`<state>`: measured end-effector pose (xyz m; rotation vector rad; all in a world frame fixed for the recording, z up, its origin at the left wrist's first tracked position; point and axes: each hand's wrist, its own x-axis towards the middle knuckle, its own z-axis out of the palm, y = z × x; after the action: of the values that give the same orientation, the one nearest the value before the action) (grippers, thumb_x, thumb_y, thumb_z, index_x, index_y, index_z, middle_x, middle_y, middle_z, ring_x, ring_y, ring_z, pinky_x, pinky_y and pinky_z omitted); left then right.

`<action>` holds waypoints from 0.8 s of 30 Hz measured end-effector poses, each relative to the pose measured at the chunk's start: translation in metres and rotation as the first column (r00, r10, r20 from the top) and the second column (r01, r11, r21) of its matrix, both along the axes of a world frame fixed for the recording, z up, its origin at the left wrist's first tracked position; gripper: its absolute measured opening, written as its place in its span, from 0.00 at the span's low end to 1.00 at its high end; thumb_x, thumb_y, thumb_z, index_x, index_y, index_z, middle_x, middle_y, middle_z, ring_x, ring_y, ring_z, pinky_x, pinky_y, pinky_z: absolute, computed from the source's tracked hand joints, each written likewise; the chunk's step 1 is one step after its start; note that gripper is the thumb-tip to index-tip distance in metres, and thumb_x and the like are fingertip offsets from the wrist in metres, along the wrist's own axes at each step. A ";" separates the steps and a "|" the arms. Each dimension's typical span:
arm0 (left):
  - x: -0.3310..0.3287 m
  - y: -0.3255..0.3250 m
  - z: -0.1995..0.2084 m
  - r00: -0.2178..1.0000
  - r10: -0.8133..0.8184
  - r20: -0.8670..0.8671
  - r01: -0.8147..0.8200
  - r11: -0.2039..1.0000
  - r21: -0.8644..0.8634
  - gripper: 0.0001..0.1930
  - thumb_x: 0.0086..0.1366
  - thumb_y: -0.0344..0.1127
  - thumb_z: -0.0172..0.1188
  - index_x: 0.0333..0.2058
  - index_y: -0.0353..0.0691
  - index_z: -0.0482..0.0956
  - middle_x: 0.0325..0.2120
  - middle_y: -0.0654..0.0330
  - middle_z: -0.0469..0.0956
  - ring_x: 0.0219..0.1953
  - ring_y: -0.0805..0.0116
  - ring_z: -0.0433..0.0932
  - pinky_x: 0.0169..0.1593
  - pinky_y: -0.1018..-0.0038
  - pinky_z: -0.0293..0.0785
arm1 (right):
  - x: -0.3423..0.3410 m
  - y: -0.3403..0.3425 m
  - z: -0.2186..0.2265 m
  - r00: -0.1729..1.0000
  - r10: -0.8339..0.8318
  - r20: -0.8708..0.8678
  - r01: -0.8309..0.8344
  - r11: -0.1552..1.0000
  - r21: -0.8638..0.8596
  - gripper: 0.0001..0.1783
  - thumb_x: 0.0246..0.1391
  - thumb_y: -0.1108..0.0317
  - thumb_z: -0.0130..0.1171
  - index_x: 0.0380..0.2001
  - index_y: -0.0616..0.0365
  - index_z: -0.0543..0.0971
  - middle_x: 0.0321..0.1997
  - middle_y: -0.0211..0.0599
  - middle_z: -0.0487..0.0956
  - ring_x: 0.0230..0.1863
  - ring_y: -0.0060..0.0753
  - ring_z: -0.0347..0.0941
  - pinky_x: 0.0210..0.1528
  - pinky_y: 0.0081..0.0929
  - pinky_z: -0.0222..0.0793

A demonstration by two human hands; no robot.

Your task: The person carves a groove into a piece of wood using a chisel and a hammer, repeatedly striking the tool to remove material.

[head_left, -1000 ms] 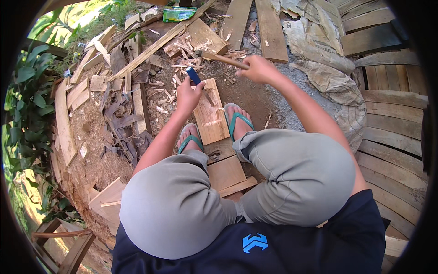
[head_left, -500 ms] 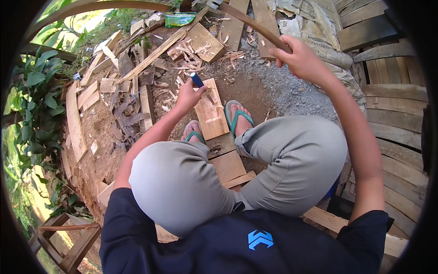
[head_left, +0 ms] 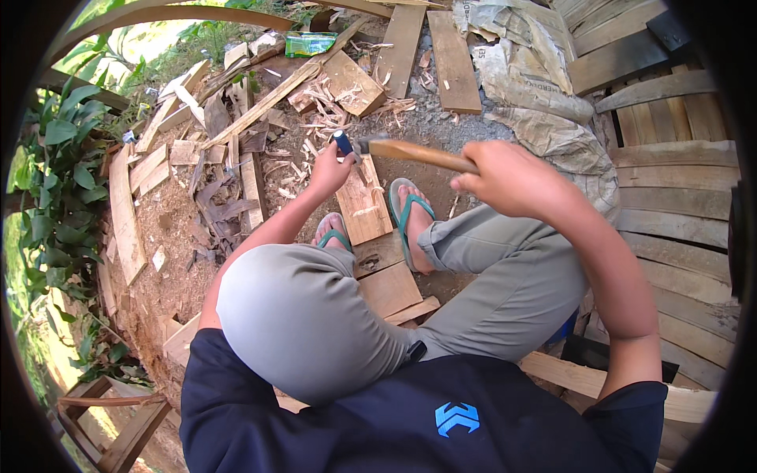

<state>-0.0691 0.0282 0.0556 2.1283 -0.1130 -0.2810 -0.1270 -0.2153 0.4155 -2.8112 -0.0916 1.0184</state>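
My left hand (head_left: 328, 170) is closed around a chisel (head_left: 342, 143) with a blue handle, held tilted over a wooden block (head_left: 369, 213). The blade is mostly hidden behind the fingers and the hammer. A recess with rough shavings shows in the block's upper face, which lies between my sandalled feet. In my right hand (head_left: 509, 178) is a hammer (head_left: 422, 153), gripped by its wooden handle. Its metal head is down beside the chisel handle, slightly blurred; whether they touch I cannot tell.
Wood shavings (head_left: 335, 102) and offcuts lie beyond the block. Planks (head_left: 455, 67) rest at the back, near crumpled sacks (head_left: 524, 75). A slatted wooden structure (head_left: 670, 189) stands on the right. Leafy plants (head_left: 67, 173) grow at the left, and a green packet (head_left: 309, 44) lies far off.
My right hand has swung the hammer down and left, from raised high to beside the chisel. The left hand keeps its hold on the chisel over the block.
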 end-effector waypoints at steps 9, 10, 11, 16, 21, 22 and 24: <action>0.015 -0.034 0.018 1.000 -0.003 -0.020 0.001 0.994 -0.109 0.20 0.66 0.50 0.66 0.42 0.37 0.82 0.30 0.50 0.85 0.33 0.56 0.86 0.39 0.65 0.78 | 0.040 -0.015 -0.039 0.978 -0.189 0.085 0.175 0.974 0.147 0.25 0.60 0.46 0.65 0.35 0.62 0.80 0.26 0.39 0.75 0.29 0.33 0.72 0.33 0.35 0.65; 0.017 -0.032 0.014 1.000 -0.001 -0.014 -0.001 0.994 -0.112 0.20 0.66 0.49 0.66 0.42 0.36 0.82 0.29 0.50 0.85 0.31 0.57 0.86 0.38 0.65 0.78 | 0.053 -0.012 -0.045 0.985 -0.149 0.091 0.134 0.978 0.158 0.24 0.61 0.47 0.63 0.35 0.62 0.79 0.25 0.35 0.73 0.27 0.27 0.69 0.31 0.33 0.63; 0.019 -0.029 0.010 1.000 0.004 -0.008 -0.005 0.993 -0.114 0.19 0.66 0.49 0.67 0.41 0.36 0.83 0.28 0.50 0.85 0.30 0.57 0.86 0.37 0.65 0.77 | 0.060 -0.007 -0.055 0.977 -0.179 0.118 0.155 0.970 0.188 0.23 0.62 0.48 0.63 0.35 0.62 0.79 0.25 0.35 0.73 0.27 0.28 0.68 0.30 0.33 0.63; 0.039 -0.021 -0.002 1.000 0.002 -0.004 -0.003 0.991 -0.133 0.21 0.65 0.49 0.68 0.41 0.34 0.84 0.24 0.50 0.84 0.26 0.59 0.84 0.33 0.65 0.76 | 0.068 0.011 -0.123 0.946 -0.293 0.136 0.259 0.939 0.227 0.20 0.59 0.53 0.64 0.34 0.63 0.76 0.25 0.36 0.73 0.28 0.27 0.69 0.32 0.33 0.65; 0.049 -0.014 -0.016 0.994 0.065 -0.087 -0.078 0.985 -0.155 0.21 0.64 0.51 0.67 0.38 0.35 0.86 0.24 0.46 0.83 0.30 0.49 0.85 0.39 0.59 0.78 | 0.072 0.023 -0.187 0.960 -0.267 0.084 0.255 0.958 0.128 0.20 0.57 0.55 0.67 0.27 0.63 0.77 0.21 0.35 0.74 0.26 0.28 0.70 0.31 0.34 0.66; 0.050 -0.013 -0.018 0.992 0.068 -0.107 -0.084 0.984 -0.158 0.21 0.64 0.51 0.67 0.38 0.35 0.86 0.24 0.46 0.83 0.31 0.49 0.85 0.39 0.59 0.78 | 0.072 0.025 -0.191 0.958 -0.274 0.087 0.260 0.955 0.146 0.21 0.57 0.53 0.67 0.25 0.62 0.76 0.19 0.34 0.74 0.24 0.28 0.69 0.29 0.34 0.66; 0.054 -0.020 -0.029 0.993 0.105 -0.050 -0.112 0.976 -0.187 0.23 0.64 0.52 0.67 0.39 0.33 0.86 0.24 0.45 0.83 0.31 0.49 0.85 0.39 0.59 0.79 | 0.073 0.015 -0.179 0.967 -0.242 0.078 0.238 0.969 0.059 0.22 0.58 0.52 0.67 0.26 0.62 0.76 0.19 0.34 0.73 0.23 0.28 0.68 0.29 0.34 0.65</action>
<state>-0.0156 0.0082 0.0266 1.9307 -0.0001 -0.2378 -0.0537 -0.2004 0.2370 -2.7353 0.2071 0.8303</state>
